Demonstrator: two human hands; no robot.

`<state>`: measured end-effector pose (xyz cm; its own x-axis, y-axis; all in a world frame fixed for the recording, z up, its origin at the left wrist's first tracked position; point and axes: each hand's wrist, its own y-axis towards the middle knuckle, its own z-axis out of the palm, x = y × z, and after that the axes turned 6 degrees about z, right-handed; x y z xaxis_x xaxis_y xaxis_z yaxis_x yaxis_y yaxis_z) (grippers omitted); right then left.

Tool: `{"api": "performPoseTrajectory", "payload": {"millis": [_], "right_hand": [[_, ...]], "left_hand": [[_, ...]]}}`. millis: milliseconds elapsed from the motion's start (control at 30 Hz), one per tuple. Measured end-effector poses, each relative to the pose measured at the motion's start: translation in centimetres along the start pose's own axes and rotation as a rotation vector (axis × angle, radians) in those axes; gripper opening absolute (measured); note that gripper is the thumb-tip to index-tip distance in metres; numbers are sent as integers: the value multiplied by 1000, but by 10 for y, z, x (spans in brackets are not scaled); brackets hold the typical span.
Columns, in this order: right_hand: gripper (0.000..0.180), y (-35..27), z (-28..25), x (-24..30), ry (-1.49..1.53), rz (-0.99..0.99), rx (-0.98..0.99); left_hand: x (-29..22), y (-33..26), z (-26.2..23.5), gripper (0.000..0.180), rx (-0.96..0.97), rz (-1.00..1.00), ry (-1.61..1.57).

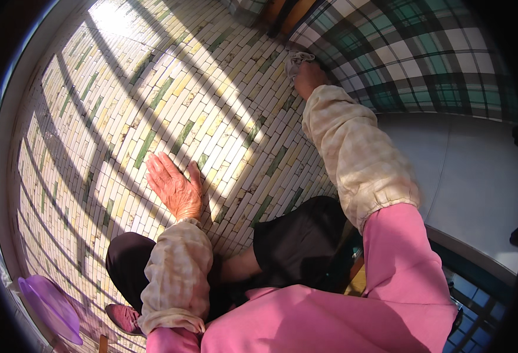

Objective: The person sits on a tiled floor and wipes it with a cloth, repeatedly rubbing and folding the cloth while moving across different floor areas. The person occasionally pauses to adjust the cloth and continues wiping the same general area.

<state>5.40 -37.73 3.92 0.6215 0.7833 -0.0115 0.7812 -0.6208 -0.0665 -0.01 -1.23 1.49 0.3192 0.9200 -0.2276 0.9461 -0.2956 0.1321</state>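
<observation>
My left hand (176,187) is stretched out with nothing in it, its fingers extended close together and the thumb apart. Behind it lies the floor (206,162) of narrow white, yellow and green tiles; I cannot tell whether the palm touches it. My right hand (310,79) reaches far forward, closed on a small crumpled whitish cloth (298,61). That cloth is beside the hanging edge of a green, black and white checked tablecloth (412,56). The right fingers are partly hidden. Both forearms wear pale checked sleeve covers (356,147).
Barred shadows and bright sunlight cross the tiles. A purple translucent plastic thing (50,309) sits at the lower left, near a dark red shoe (123,319). A grey-white panel (471,182) stands under the tablecloth at the right. Dark wooden legs (285,17) show at the top.
</observation>
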Motion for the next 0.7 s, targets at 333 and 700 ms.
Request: {"api": "performPoseTrajectory", "payload": {"millis": [333,700], "right_hand": [[19,-119,-4,113,411,-454,326],[21,7,5,11,-20,-272,-79]], "left_hand": [[1,0,2,70,-41,29,19],[-6,0,3,74,37,-42,-111]]}}
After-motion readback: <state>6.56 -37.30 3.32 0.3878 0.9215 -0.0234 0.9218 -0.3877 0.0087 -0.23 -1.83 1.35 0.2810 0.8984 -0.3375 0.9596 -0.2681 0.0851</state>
